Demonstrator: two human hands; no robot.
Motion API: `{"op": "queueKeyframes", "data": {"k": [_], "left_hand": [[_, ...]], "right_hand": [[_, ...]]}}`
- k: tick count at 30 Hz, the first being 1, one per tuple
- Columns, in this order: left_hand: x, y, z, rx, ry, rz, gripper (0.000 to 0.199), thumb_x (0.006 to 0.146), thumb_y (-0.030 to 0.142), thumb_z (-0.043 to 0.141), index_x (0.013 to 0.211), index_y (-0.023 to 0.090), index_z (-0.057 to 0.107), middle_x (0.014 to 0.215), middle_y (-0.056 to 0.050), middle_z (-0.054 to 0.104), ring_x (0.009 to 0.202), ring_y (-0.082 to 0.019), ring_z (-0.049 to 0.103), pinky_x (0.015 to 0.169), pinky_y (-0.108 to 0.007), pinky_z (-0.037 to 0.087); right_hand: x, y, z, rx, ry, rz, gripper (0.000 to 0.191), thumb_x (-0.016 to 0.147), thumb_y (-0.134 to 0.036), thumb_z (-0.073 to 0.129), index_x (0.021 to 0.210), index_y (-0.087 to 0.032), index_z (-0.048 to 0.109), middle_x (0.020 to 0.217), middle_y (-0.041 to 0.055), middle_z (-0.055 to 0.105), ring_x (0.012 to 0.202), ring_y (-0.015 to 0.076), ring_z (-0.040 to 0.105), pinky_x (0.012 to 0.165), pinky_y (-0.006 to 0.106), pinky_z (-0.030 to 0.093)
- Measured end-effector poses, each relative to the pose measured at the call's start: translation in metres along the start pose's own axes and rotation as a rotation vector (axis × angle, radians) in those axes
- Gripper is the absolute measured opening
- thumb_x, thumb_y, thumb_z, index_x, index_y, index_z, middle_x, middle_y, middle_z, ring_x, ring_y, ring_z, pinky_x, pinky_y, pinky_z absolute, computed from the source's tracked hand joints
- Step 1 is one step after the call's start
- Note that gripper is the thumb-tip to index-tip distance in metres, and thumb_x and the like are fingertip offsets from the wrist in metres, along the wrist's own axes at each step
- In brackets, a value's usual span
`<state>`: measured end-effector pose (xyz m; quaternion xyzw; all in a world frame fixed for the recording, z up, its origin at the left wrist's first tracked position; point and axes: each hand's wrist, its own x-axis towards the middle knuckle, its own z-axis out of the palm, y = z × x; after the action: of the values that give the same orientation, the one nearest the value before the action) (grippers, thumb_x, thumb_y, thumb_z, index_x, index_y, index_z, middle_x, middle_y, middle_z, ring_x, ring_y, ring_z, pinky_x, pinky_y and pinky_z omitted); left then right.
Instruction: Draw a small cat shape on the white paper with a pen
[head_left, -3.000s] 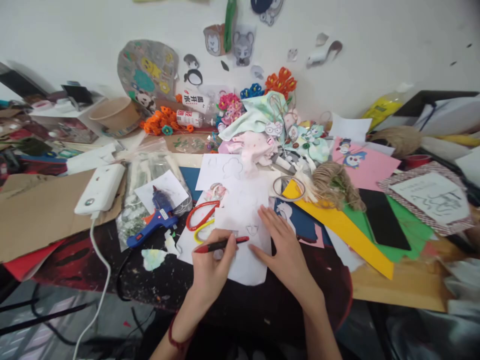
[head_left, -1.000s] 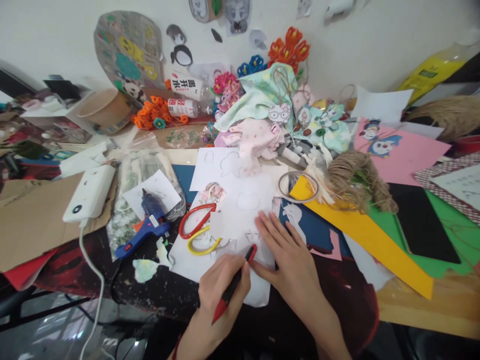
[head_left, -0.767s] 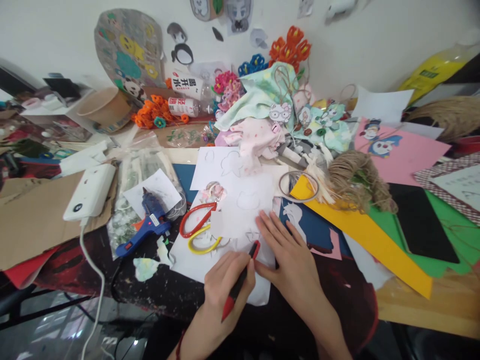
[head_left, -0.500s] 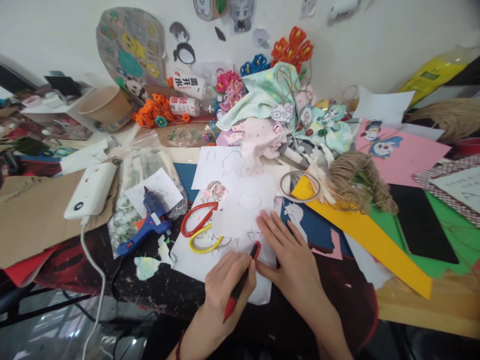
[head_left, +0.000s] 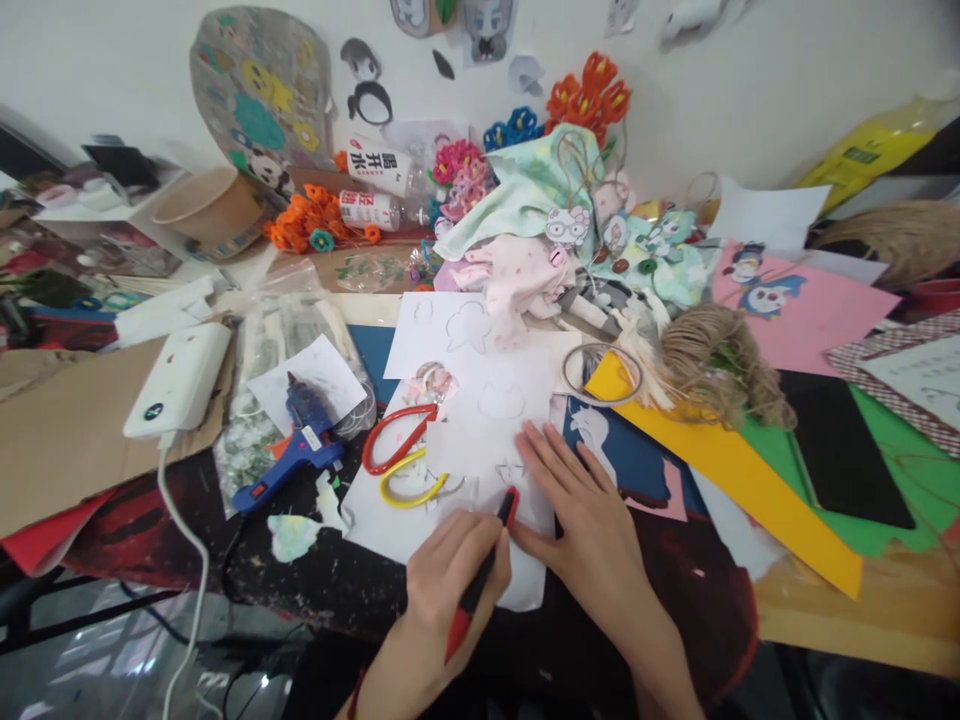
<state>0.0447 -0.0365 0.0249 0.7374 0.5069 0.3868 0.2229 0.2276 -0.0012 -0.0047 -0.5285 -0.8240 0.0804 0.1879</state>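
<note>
From here, the upper clear bottle (head_left: 379, 168) is showing big black characters on its white label, 水 and 开 standing out and the third staying hard to read. The lower clear bottle (head_left: 370, 211) is bearing red characters, too blurred for certainty. The yellow bottle (head_left: 870, 152), the blue glue gun's (head_left: 313, 447) sticker and the checked-border sheet (head_left: 926, 372) are all carrying print or writing too small for reading.

I watch through 1 camera, worn on the head. It faces forward and down, from near above the left hand (head_left: 454, 575) and right hand (head_left: 581, 520), across the table (head_left: 315, 590) to the wall (head_left: 712, 120); the view's edges seem somewhat blurred.
</note>
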Motion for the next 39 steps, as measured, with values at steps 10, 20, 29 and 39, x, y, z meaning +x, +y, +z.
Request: {"op": "queueKeyframes", "data": {"k": [10, 20, 29, 39], "left_hand": [[0.0025, -0.0023, 0.0016, 0.03, 0.072, 0.016, 0.014, 0.095, 0.009, 0.058, 0.102, 0.021, 0.059, 0.085, 0.0, 0.068, 0.076, -0.011, 0.067, 0.074, -0.022, 0.054], [0.0011, -0.004, -0.0012, -0.005, 0.011, 0.008, 0.012, 0.096, 0.011, 0.057, 0.102, 0.021, 0.06, 0.086, -0.001, 0.068, 0.073, -0.012, 0.066, 0.074, -0.023, 0.054], [0.0045, -0.0022, -0.0015, 0.003, 0.025, 0.035, 0.014, 0.095, 0.009, 0.058, 0.102, 0.02, 0.059, 0.088, 0.0, 0.069, 0.075, -0.011, 0.066, 0.075, -0.022, 0.054], [0.005, -0.0059, -0.0003, 0.013, 0.105, 0.079, 0.014, 0.093, 0.009, 0.059, 0.1, 0.021, 0.062, 0.085, -0.001, 0.071, 0.074, -0.013, 0.069, 0.078, -0.026, 0.057]], "right_hand": [[0.0001, 0.0003, 0.0006, -0.009, -0.017, 0.011, 0.07, 0.094, -0.048, 0.06, 0.154, -0.015, 0.041, 0.16, 0.0077, 0.042, 0.147, 0.0278, 0.04, 0.116, 0.05, 0.035], [0.0001, -0.0002, -0.0011, 0.016, -0.032, 0.024, 0.07, 0.095, -0.045, 0.058, 0.157, -0.019, 0.038, 0.159, 0.0077, 0.043, 0.147, 0.0287, 0.041, 0.115, 0.052, 0.037], [-0.0003, -0.001, -0.0015, 0.018, -0.03, 0.024, 0.07, 0.094, -0.046, 0.06, 0.155, -0.017, 0.041, 0.159, 0.0081, 0.043, 0.147, 0.0282, 0.04, 0.116, 0.051, 0.036], [0.0004, -0.0019, -0.0031, 0.002, -0.036, 0.029, 0.069, 0.094, -0.045, 0.06, 0.155, -0.017, 0.042, 0.159, 0.0078, 0.043, 0.147, 0.0279, 0.041, 0.117, 0.052, 0.036]]}}
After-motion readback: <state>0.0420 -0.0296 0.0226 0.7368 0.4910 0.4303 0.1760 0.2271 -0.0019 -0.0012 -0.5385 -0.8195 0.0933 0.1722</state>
